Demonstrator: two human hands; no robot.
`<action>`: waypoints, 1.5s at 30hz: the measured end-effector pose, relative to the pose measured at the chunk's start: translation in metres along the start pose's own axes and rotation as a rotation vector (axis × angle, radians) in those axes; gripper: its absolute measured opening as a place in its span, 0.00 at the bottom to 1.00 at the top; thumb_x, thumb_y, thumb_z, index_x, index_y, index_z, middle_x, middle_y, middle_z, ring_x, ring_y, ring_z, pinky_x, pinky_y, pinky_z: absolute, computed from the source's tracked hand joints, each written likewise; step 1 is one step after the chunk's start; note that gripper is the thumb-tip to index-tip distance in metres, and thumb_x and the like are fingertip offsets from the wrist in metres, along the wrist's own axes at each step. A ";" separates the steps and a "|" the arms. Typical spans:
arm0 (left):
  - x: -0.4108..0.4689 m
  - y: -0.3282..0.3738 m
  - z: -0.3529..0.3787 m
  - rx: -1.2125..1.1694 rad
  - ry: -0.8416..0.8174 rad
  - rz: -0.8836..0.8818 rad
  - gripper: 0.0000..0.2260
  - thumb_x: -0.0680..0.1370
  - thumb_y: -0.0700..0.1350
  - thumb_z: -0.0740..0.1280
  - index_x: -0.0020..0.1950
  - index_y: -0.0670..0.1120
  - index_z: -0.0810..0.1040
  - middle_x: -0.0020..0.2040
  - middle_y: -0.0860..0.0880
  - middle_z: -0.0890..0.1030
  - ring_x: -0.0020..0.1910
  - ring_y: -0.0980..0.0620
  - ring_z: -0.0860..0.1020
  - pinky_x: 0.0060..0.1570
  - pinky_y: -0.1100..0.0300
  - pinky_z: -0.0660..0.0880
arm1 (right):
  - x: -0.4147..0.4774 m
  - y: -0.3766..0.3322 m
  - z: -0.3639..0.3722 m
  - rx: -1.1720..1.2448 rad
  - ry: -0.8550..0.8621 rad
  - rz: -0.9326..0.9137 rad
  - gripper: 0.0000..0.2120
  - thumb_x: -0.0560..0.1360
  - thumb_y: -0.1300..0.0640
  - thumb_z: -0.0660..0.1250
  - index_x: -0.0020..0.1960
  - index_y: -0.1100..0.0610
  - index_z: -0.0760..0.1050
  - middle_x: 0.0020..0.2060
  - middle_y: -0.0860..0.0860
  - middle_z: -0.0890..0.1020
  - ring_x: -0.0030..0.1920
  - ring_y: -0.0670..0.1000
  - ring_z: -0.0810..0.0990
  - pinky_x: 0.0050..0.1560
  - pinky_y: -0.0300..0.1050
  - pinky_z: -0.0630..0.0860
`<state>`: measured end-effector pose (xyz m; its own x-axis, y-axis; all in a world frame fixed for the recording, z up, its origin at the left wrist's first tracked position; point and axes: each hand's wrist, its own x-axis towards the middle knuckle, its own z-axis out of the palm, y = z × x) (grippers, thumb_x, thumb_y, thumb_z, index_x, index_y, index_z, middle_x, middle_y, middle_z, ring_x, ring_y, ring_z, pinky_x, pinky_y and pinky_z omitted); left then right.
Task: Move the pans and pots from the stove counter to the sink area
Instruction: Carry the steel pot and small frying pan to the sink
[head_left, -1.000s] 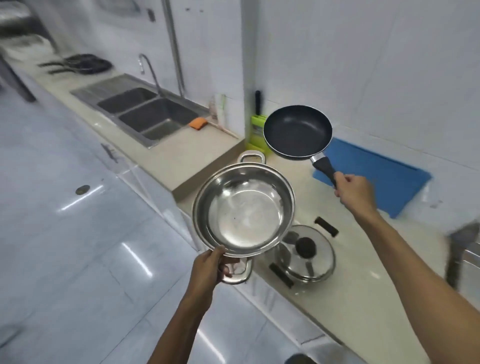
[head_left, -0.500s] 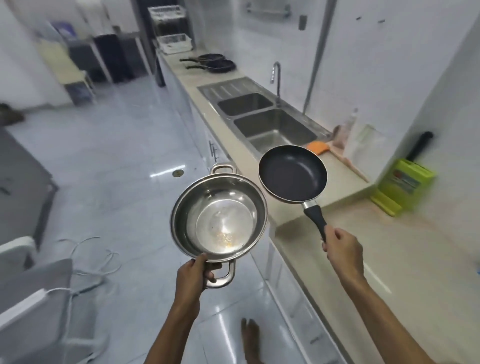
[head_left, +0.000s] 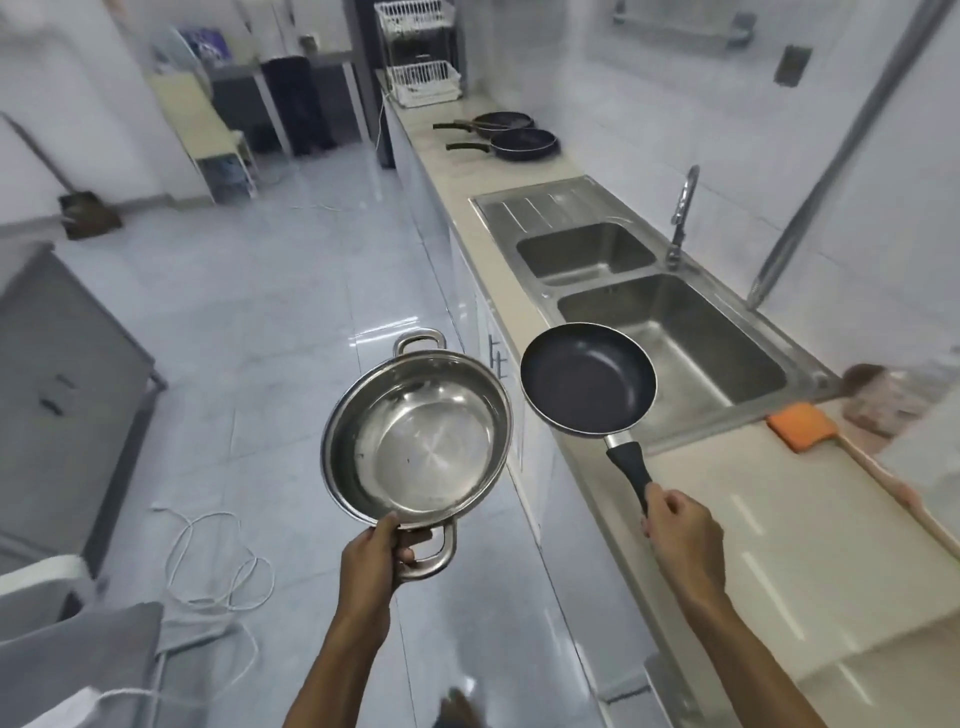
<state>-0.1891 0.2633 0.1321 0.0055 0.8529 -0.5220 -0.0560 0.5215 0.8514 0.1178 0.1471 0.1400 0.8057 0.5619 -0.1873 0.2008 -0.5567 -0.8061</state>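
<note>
My left hand (head_left: 373, 564) grips the near handle of a shiny steel pot (head_left: 415, 441), held empty over the floor beside the counter. A small black frying pan (head_left: 587, 376) is carried by its black handle in my right hand (head_left: 680, 535), hovering over the counter edge in front of the double steel sink (head_left: 670, 332). Two more dark frying pans (head_left: 519, 135) lie on the counter beyond the sink's draining board.
The beige counter (head_left: 779, 545) runs along the right wall. An orange sponge (head_left: 802, 426) lies near the sink. The tap (head_left: 683, 208) stands behind the basins. White wire baskets (head_left: 423, 83) sit at the counter's far end. A white cable (head_left: 218, 566) lies looped on the floor.
The view has turned from the stove counter toward the sink. Both hands carried the pot and pan closer to the sink, which now lies directly ahead.
</note>
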 end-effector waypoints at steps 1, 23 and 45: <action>0.021 0.010 0.003 0.008 0.000 -0.002 0.13 0.79 0.44 0.64 0.51 0.36 0.83 0.41 0.38 0.88 0.33 0.49 0.74 0.42 0.52 0.74 | 0.016 -0.010 0.014 0.000 -0.005 0.006 0.21 0.77 0.48 0.60 0.31 0.60 0.75 0.27 0.52 0.81 0.32 0.57 0.78 0.35 0.50 0.74; 0.546 0.309 0.161 0.219 -0.191 -0.007 0.11 0.77 0.42 0.67 0.50 0.35 0.83 0.41 0.38 0.88 0.23 0.55 0.73 0.34 0.56 0.76 | 0.386 -0.277 0.303 0.058 0.193 0.234 0.20 0.76 0.48 0.60 0.31 0.58 0.76 0.30 0.54 0.82 0.35 0.57 0.79 0.37 0.52 0.75; 1.005 0.534 0.499 0.483 -0.582 -0.044 0.13 0.75 0.43 0.69 0.44 0.33 0.86 0.35 0.38 0.80 0.38 0.44 0.76 0.43 0.51 0.76 | 0.766 -0.440 0.475 0.103 0.533 0.504 0.20 0.80 0.50 0.60 0.36 0.60 0.80 0.33 0.57 0.83 0.38 0.61 0.80 0.42 0.54 0.76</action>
<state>0.2844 1.4115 0.0877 0.5316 0.6361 -0.5593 0.3994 0.3940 0.8278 0.3821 1.1131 0.0845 0.9528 -0.1350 -0.2719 -0.2975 -0.5935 -0.7478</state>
